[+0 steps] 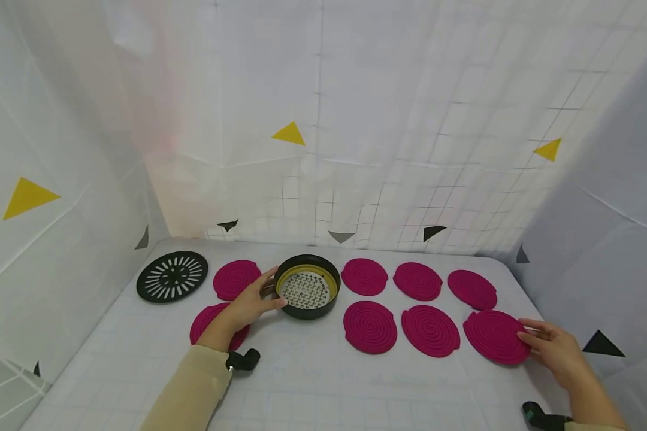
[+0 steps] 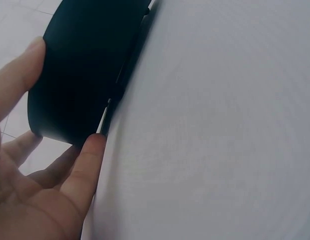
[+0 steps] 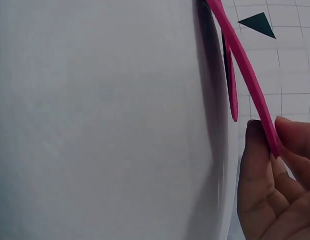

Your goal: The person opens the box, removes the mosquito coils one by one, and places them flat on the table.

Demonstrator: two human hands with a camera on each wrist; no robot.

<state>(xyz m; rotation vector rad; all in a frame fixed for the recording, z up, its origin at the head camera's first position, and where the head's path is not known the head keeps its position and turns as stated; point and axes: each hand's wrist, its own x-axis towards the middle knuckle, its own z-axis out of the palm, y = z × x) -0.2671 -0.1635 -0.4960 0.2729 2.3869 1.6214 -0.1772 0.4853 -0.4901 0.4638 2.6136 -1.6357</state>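
Observation:
My left hand [image 1: 253,299] grips a round black container [image 1: 335,299] by its left side. Inside it show a yellow ring [image 1: 282,286] and a pale plate with a pattern of holes [image 1: 304,291]. In the left wrist view my left thumb lies along the dark wall [image 2: 84,65], with other fingers at its lower edge. My right hand [image 1: 558,350] pinches the right edge of a magenta spiral-patterned round mat [image 1: 493,338] between thumb and fingers. The right wrist view shows this magenta mat [image 3: 250,77] edge-on, its pinched side raised above the table.
More magenta mats lie on the white table [image 1: 313,383]: several right of the container, such as one [image 1: 370,327], and two on its left, one [image 1: 202,323] partly behind my left arm. A slotted black disc [image 1: 172,276] lies far left. White sheeting [image 1: 356,179] encloses the table.

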